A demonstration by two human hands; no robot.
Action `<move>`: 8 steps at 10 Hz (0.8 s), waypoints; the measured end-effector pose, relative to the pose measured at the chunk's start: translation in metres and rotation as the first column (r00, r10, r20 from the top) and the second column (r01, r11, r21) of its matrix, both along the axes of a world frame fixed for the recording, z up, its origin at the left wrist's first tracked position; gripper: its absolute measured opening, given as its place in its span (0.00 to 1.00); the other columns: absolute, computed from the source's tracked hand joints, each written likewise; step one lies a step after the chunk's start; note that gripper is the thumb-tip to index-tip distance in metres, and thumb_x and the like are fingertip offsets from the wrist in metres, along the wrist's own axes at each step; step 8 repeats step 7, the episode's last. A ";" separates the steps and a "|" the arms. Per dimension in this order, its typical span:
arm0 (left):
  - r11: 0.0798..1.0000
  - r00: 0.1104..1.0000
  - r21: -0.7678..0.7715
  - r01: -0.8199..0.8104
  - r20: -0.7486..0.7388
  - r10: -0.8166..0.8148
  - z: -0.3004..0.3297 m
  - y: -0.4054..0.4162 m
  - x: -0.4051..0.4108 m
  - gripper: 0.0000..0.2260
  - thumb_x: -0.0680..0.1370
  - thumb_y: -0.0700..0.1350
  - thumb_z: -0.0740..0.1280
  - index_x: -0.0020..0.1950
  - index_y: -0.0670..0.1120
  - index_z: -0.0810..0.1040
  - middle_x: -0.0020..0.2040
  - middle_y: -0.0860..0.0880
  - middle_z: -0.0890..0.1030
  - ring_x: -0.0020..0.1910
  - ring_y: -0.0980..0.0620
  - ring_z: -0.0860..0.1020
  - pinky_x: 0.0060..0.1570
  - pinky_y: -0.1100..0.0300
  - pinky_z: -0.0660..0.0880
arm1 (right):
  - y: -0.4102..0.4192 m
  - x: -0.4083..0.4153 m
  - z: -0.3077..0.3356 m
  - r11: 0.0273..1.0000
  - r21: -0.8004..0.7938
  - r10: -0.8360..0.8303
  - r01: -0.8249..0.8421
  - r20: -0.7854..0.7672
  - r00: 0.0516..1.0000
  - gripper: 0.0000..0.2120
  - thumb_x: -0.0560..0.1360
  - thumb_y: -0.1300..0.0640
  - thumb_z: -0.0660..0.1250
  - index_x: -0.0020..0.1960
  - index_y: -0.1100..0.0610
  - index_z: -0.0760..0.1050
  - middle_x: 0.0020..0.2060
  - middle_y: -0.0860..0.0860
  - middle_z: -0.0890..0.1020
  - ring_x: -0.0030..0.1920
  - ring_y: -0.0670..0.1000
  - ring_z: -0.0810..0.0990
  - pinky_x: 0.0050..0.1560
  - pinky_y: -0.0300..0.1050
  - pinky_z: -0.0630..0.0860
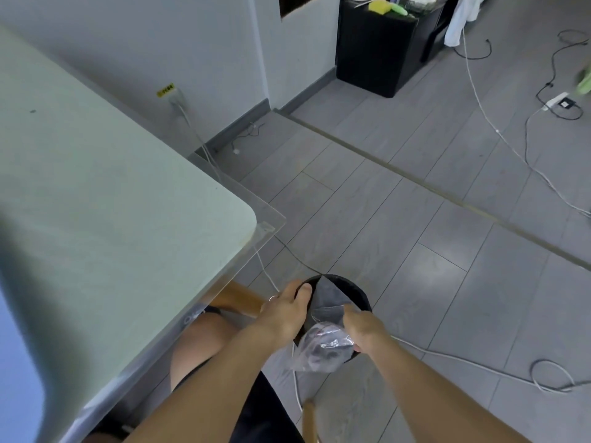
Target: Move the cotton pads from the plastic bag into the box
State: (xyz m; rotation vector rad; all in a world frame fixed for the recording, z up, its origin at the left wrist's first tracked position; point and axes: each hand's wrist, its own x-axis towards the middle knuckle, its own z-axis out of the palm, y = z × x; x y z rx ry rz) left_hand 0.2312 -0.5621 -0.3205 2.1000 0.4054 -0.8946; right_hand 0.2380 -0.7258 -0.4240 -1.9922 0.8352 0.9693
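While the head camera looks down past the table (96, 187) corner to the floor, I see both hands low in the view, over a round black bin (358, 292) standing on the grey floor tiles. The left hand (286, 310) rests on the bin's near-left rim, its fingers curled over the edge and the thumb lying inside the opening; a ring shows on one finger. The right hand (363, 327) is closed around the top of the clear plastic bag (323, 346), which hangs crumpled just below it, between the two wrists and over the bin's near edge. I cannot tell whether any cotton pads are in the bag; it is blurred and I only make out dark patches through the plastic. A grey flap (327, 295) stands up inside the bin, between the two hands. White cables (499, 135) trail across the floor, and a black cabinet (374, 49) stands by the far wall.
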 end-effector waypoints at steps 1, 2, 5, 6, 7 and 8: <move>1.000 1.000 -0.008 0.014 0.000 -0.014 0.004 -0.004 -0.001 0.22 0.83 0.60 0.47 0.78 0.59 0.58 0.76 0.43 0.64 0.76 0.43 0.58 0.74 0.45 0.57 | 0.003 0.011 0.002 0.999 -0.003 -0.036 0.036 0.003 0.999 0.27 0.84 0.45 0.48 0.70 0.64 0.69 0.62 0.61 0.77 0.61 0.60 0.78 0.63 0.53 0.76; 1.000 1.000 -0.011 0.027 0.006 -0.027 0.005 -0.007 -0.002 0.22 0.84 0.58 0.48 0.79 0.58 0.56 0.77 0.44 0.62 0.77 0.44 0.56 0.73 0.47 0.56 | 0.011 0.023 -0.007 0.966 0.148 -0.206 0.213 -0.062 0.977 0.28 0.82 0.41 0.53 0.73 0.60 0.66 0.53 0.55 0.76 0.55 0.56 0.78 0.51 0.48 0.82; 0.995 0.992 0.002 0.102 0.068 -0.101 0.009 0.010 -0.017 0.23 0.83 0.58 0.51 0.79 0.61 0.55 0.76 0.45 0.63 0.77 0.46 0.56 0.75 0.48 0.56 | 0.007 0.001 -0.043 0.971 0.101 0.229 -0.218 -0.109 0.967 0.25 0.84 0.47 0.48 0.76 0.57 0.62 0.74 0.58 0.66 0.71 0.62 0.68 0.67 0.55 0.71; 0.994 0.986 -0.025 0.104 0.134 -0.100 0.035 0.014 -0.028 0.22 0.84 0.55 0.53 0.79 0.62 0.55 0.75 0.47 0.64 0.76 0.50 0.57 0.69 0.59 0.56 | -0.003 0.005 -0.045 0.938 -0.013 0.345 -0.346 -0.048 0.937 0.25 0.83 0.49 0.49 0.77 0.58 0.61 0.76 0.60 0.61 0.75 0.63 0.60 0.74 0.61 0.58; 0.991 0.981 -0.084 0.106 0.174 -0.090 0.066 0.020 -0.055 0.21 0.83 0.57 0.55 0.75 0.70 0.55 0.69 0.54 0.67 0.65 0.63 0.67 0.62 0.66 0.59 | -0.016 0.009 -0.033 0.809 -0.232 0.559 -0.541 0.015 0.829 0.26 0.82 0.51 0.50 0.79 0.53 0.52 0.77 0.62 0.55 0.72 0.66 0.64 0.66 0.58 0.69; 0.991 0.981 -0.084 0.106 0.174 -0.090 0.066 0.020 -0.055 0.21 0.83 0.57 0.55 0.75 0.70 0.55 0.69 0.54 0.67 0.65 0.63 0.67 0.62 0.66 0.59 | -0.016 0.009 -0.033 0.809 -0.232 0.559 -0.541 0.015 0.829 0.26 0.82 0.51 0.50 0.79 0.53 0.52 0.77 0.62 0.55 0.72 0.66 0.64 0.66 0.58 0.69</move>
